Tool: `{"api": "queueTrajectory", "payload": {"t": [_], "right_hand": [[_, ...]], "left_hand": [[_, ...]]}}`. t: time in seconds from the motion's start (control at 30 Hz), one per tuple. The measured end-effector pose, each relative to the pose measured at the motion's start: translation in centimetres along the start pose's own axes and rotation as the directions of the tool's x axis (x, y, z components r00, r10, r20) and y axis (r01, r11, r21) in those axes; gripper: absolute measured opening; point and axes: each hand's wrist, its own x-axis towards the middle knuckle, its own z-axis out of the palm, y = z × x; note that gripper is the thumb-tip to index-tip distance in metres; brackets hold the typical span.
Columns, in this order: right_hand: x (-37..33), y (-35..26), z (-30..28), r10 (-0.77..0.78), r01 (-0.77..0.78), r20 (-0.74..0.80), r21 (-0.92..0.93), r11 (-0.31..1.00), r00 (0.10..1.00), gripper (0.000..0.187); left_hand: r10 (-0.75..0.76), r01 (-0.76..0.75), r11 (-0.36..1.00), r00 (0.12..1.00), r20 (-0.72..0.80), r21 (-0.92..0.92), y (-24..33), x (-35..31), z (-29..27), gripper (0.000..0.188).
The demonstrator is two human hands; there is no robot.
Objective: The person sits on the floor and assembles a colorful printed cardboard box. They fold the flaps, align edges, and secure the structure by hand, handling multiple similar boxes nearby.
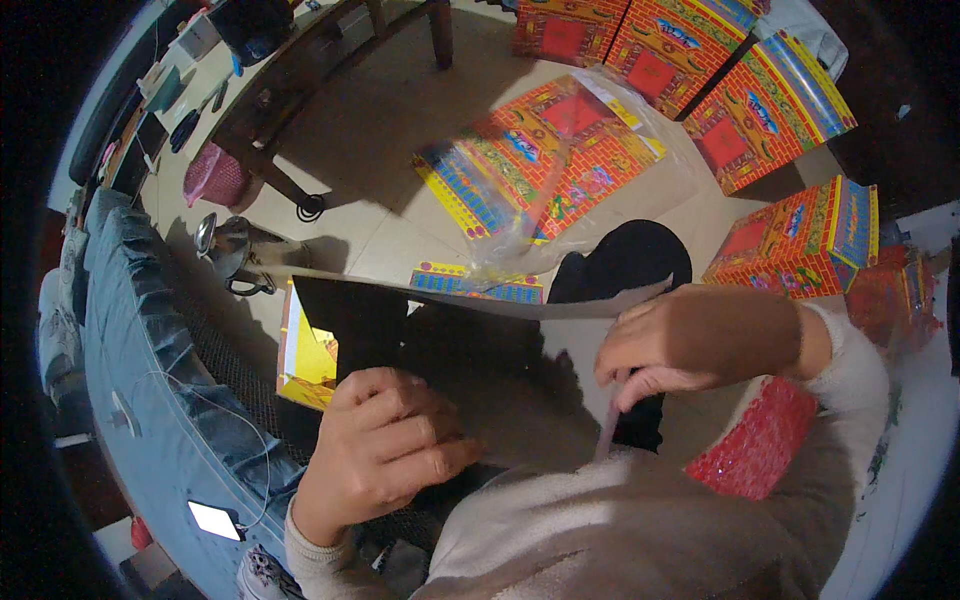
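Observation:
A large cardboard sheet stands across my lap, its plain grey-brown side toward me and partly in dark shadow. A yellow and red printed flap shows at its left edge. My left hand is in front of the sheet's left part, fingers curled; what they hold, if anything, is hidden. At the sheet's right edge, my right hand is closed, with a thin pale pinkish strip pinched between thumb and fingers. A red glossy patch lies against my right sleeve.
Several brick-patterned printed paper boxes stand at the back right. More flat printed pieces lie under clear plastic on the floor. A metal kettle, a pink basket and a wooden bench are left. A lit phone rests on the blue sofa.

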Motion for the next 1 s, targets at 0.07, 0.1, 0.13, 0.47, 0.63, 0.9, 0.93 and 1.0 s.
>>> {"api": "queueTrajectory", "payload": {"t": [0.07,0.1,0.13,0.47,0.63,0.9,0.93,1.0], "right_hand": [[0.4,-0.2,0.3,0.072,-0.077,-0.07,-0.071,0.995,0.995,0.03],[0.7,-0.3,0.5,0.105,-0.116,-0.107,-0.103,0.988,0.989,0.03],[1.0,-0.5,0.9,0.114,-0.131,-0.167,-0.093,0.987,0.979,0.031],[2.5,2.8,5.7,-0.302,0.101,-0.383,-0.465,0.88,0.873,0.027],[2.2,3.7,6.4,-0.38,0.06,-0.445,-0.582,0.811,0.811,0.028],[1.6,4.3,8.0,-0.433,-0.285,-0.664,-0.694,0.661,0.61,0.105],[1.4,4.7,8.2,-0.468,-0.277,-0.676,-0.693,0.666,0.569,0.109],[1.2,5.5,8.6,-0.526,-0.267,-0.703,-0.687,0.676,0.478,0.118]], "left_hand": [[0.037,-0.037,0.999,0.999,-0.029,-0.004,0.3,-0.3,-0.2,0.019],[0.028,-0.027,1.0,0.999,-0.032,0.008,0.4,-0.6,-0.3,0.019],[0.021,-0.02,1.0,0.999,-0.038,0.02,0.5,-1.0,-0.4,0.019],[-0.017,0.024,0.995,0.997,-0.069,0.101,0.7,-1.4,0.0,0.021],[-0.014,0.028,0.988,0.995,-0.094,0.153,0.3,-1.6,0.2,0.022],[0.001,0.051,0.956,0.984,-0.177,0.288,1.0,-2.2,-0.5,0.016],[-0.068,0.121,0.951,0.979,-0.191,0.284,1.2,-2.1,-1.2,0.018],[-0.197,0.251,0.929,0.957,-0.211,0.272,1.0,-1.6,-3.3,0.023]]}}
